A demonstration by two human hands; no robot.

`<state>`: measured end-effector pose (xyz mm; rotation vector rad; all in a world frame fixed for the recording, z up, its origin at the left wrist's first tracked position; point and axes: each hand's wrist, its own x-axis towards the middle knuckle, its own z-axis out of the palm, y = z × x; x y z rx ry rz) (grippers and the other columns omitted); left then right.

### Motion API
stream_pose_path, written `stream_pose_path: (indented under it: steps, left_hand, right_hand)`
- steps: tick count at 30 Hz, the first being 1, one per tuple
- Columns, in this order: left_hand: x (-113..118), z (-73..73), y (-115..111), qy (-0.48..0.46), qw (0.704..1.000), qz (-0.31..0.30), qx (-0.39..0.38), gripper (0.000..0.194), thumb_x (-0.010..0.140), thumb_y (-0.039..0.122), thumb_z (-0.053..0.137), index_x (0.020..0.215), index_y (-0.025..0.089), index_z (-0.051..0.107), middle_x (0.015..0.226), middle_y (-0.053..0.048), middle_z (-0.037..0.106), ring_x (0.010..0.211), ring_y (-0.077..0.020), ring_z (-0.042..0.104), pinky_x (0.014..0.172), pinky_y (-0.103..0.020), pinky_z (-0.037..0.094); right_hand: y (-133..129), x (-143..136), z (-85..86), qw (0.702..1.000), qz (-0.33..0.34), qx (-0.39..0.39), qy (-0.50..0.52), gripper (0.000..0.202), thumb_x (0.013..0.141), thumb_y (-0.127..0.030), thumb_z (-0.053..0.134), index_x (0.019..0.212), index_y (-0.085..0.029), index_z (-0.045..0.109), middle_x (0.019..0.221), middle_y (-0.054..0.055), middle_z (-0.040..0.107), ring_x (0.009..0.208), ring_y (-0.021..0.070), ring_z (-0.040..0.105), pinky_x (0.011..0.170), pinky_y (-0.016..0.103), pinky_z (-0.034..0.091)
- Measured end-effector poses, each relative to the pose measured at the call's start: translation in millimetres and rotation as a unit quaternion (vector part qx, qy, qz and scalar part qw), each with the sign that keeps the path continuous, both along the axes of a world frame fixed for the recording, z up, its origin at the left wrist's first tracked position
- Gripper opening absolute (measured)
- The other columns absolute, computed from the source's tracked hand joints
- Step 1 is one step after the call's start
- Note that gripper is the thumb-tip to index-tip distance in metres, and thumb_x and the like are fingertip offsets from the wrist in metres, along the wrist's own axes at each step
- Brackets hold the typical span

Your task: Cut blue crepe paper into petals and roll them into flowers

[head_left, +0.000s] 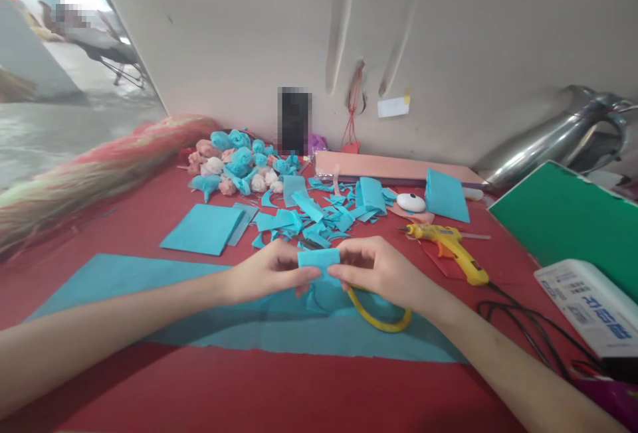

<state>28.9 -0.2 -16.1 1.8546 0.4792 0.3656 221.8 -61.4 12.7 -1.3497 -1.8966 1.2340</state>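
Note:
Both my hands pinch one small blue paper piece point(319, 259) between thumbs and fingers, above the middle of the table. My left hand point(279, 268) grips its left edge and my right hand point(371, 267) its right edge. More blue paper hangs or lies just under it; which cannot be told. Scissors with a yellow handle point(381, 323) lie below my right hand, their blades partly hidden. A long blue sheet point(199, 313) spreads beneath both hands. Behind them are scattered blue scraps point(319, 217) and a folded blue square point(202, 228) to the left.
Blue, pink and white paper flowers point(242, 161) are heaped at the back left of the red table point(239, 393). A yellow glue gun point(456, 250) with a black cord, a white power strip point(588, 307) and a green board point(568, 220) lie right. A person sits far left.

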Motion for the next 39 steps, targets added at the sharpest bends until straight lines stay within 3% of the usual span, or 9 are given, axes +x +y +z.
stream_pose_path:
  steps: [5, 8, 10, 14, 26, 30, 34, 36, 39]
  left_hand:
    - [-7, -8.2, 2, 0.000, 1.000, 0.025, -0.010, 0.040, 0.082, 0.035, 0.049, 0.052, 0.011, 0.056, 0.048, 0.000, 0.053, 0.045, -0.0061, 0.043, 0.047, -0.018, 0.032]
    - [-12, -14.1, 4, -0.002, 0.997, 0.068, -0.028, 0.043, 0.083, 0.037, 0.048, 0.049, 0.011, 0.054, 0.045, -0.001, 0.052, 0.043, -0.0064, 0.041, 0.045, -0.019, 0.031]
    - [-13, -17.9, 7, -0.008, 0.995, 0.089, -0.043, 0.044, 0.083, 0.038, 0.048, 0.049, 0.011, 0.053, 0.045, -0.001, 0.051, 0.042, -0.0066, 0.040, 0.045, -0.019, 0.031]
    - [-13, -23.6, 11, -0.027, 0.989, 0.127, -0.077, 0.043, 0.083, 0.039, 0.047, 0.050, 0.012, 0.053, 0.045, -0.001, 0.051, 0.042, -0.0071, 0.041, 0.046, -0.021, 0.032]
    - [-11, -23.7, 14, -0.080, 0.970, 0.194, -0.126, 0.044, 0.079, 0.038, 0.051, 0.045, 0.012, 0.051, 0.042, -0.001, 0.049, 0.040, -0.0061, 0.041, 0.044, -0.021, 0.030]
    - [-10, -22.6, 14, -0.111, 0.958, 0.233, -0.125, 0.042, 0.080, 0.040, 0.050, 0.049, 0.012, 0.051, 0.044, 0.001, 0.049, 0.039, -0.0052, 0.040, 0.043, -0.020, 0.029]
    - [-9, -23.4, 12, -0.129, 0.949, 0.256, -0.131, 0.040, 0.079, 0.041, 0.052, 0.051, 0.012, 0.052, 0.044, 0.002, 0.048, 0.039, -0.0050, 0.040, 0.041, -0.020, 0.029]
    - [-10, -21.0, 11, -0.136, 0.946, 0.262, -0.131, 0.040, 0.080, 0.040, 0.051, 0.052, 0.012, 0.053, 0.043, 0.003, 0.047, 0.038, -0.0046, 0.039, 0.040, -0.019, 0.028]
    - [-10, -9.6, 14, -0.154, 0.940, 0.278, -0.123, 0.040, 0.082, 0.039, 0.049, 0.052, 0.012, 0.052, 0.042, 0.003, 0.047, 0.038, -0.0047, 0.038, 0.040, -0.019, 0.029]
  right_hand:
    - [-2, 6, -1.3, 0.987, -0.051, 0.054, -0.145, 0.014, 0.083, -0.030, 0.053, 0.088, -0.018, 0.058, 0.078, 0.002, 0.061, 0.073, 0.0167, 0.058, 0.064, 0.027, 0.047]
    - [-7, 17, -10.4, 0.952, -0.107, 0.093, -0.271, 0.035, 0.077, -0.019, 0.056, 0.111, -0.013, 0.054, 0.107, 0.015, 0.056, 0.098, 0.0333, 0.053, 0.081, 0.050, 0.043]
    - [-11, 25, -20.2, 0.934, -0.108, 0.097, -0.327, 0.046, 0.075, -0.014, 0.053, 0.121, -0.010, 0.049, 0.121, 0.020, 0.049, 0.109, 0.0382, 0.047, 0.087, 0.056, 0.039]
    - [-19, 36, -34.3, 0.911, -0.098, 0.094, -0.390, 0.054, 0.074, -0.005, 0.040, 0.129, -0.010, 0.042, 0.136, 0.019, 0.035, 0.123, 0.0333, 0.037, 0.096, 0.051, 0.035]
    - [-21, 14, -40.1, 0.881, -0.108, 0.119, -0.444, 0.068, 0.060, -0.002, 0.043, 0.126, -0.015, 0.046, 0.114, 0.015, 0.056, 0.105, 0.0313, 0.054, 0.086, 0.043, 0.047]
    - [-15, 17, -21.2, 0.886, -0.155, 0.098, -0.426, 0.045, 0.068, -0.016, 0.051, 0.113, -0.016, 0.055, 0.104, 0.015, 0.059, 0.093, 0.0338, 0.058, 0.076, 0.046, 0.048]
    - [-9, 10, -2.4, 0.917, -0.169, 0.064, -0.355, 0.024, 0.079, -0.037, 0.044, 0.089, -0.019, 0.055, 0.064, 0.005, 0.059, 0.055, 0.0210, 0.058, 0.052, 0.032, 0.047]
    - [-6, 5, -1.6, 0.982, -0.155, -0.014, -0.109, 0.027, 0.076, -0.042, 0.040, 0.086, -0.018, 0.050, 0.065, 0.005, 0.058, 0.053, 0.0176, 0.056, 0.048, 0.029, 0.045]
    - [-4, -1, -8.5, 0.988, -0.130, -0.061, 0.059, 0.038, 0.068, -0.041, 0.037, 0.095, -0.017, 0.046, 0.088, 0.010, 0.060, 0.073, 0.0199, 0.060, 0.060, 0.031, 0.049]
